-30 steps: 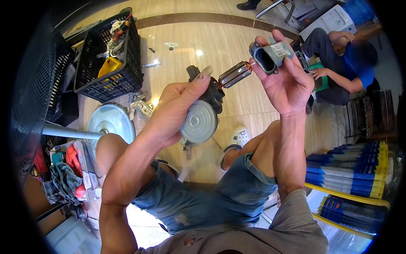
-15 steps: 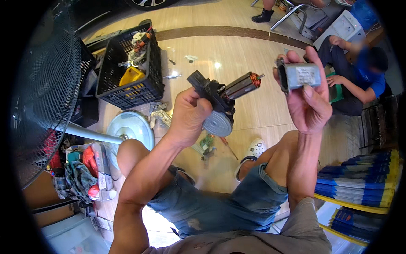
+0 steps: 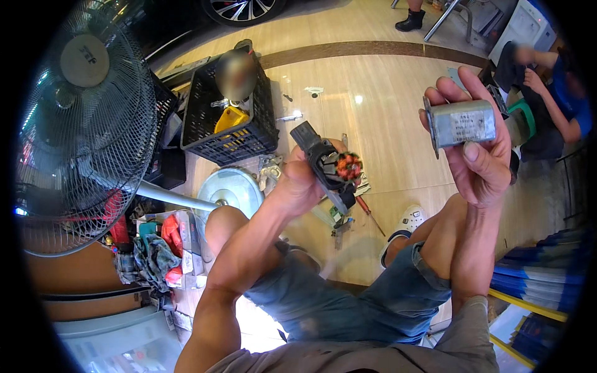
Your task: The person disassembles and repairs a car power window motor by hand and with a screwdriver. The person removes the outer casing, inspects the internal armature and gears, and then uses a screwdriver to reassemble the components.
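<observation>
Lower right of black slatted plastic crate (image 3: 233, 143): clamping black plastic motor housing (image 3: 320, 158) in left hand (image 3: 297, 186) | farther right: clamping silver flanged metal can (image 3: 463, 124) in right hand (image 3: 482, 177) | just turned copper-wound armature (image 3: 349, 166) end-on, out of line with can

Small dark print is seen on a pale label (image 3: 471, 126), which is stuck on the side of the grey metal can (image 3: 449, 127). The print is set in a few short rows, one under the other, and is too small and fuzzy to be read for sure. A little dark mark (image 3: 89, 56) is shown on the round, light middle of the fan (image 3: 74, 68). Its shape is blurred too. On the stacked blue and white packs (image 3: 547, 264), no words can be made out.
</observation>
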`<state>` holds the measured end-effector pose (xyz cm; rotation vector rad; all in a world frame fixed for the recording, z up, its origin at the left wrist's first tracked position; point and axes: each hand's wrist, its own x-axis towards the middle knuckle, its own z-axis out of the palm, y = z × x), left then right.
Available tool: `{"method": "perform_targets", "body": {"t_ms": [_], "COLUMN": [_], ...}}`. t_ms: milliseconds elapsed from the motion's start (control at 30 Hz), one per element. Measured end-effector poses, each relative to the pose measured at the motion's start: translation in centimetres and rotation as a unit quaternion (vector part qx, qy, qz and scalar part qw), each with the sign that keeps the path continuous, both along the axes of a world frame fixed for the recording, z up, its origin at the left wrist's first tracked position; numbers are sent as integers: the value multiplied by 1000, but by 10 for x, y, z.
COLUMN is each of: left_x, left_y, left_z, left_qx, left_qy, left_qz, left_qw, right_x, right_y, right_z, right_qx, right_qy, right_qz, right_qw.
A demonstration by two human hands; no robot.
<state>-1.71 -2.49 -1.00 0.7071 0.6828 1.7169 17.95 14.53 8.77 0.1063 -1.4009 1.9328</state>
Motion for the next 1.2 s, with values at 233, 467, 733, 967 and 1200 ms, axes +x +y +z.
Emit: {"method": "perform_targets", "body": {"t_ms": [233,467,733,967,1200], "left_x": [-6,-3,-3,1,5], "left_y": [3,3,1,0,4], "left_z": [-4,-2,12,16,16], "left_qx": [90,32,-39,-29,-62], "left_qy": [26,76,75,110,204], "left_qz": [-107,-75,-10,20,41], "left_qw": [990,994,996,993,976], "right_x": [3,2,0,-5,-6], "right_y": [-4,-11,-14,-15,-15], "right_z": [-3,-6,-2,-5,-7], "right_qx": [15,17,26,93,120], "right_qy": [5,7,8,-11,-1], "right_qz": [23,37,27,20,41], "right_qw": [1000,999,999,995,992]}}
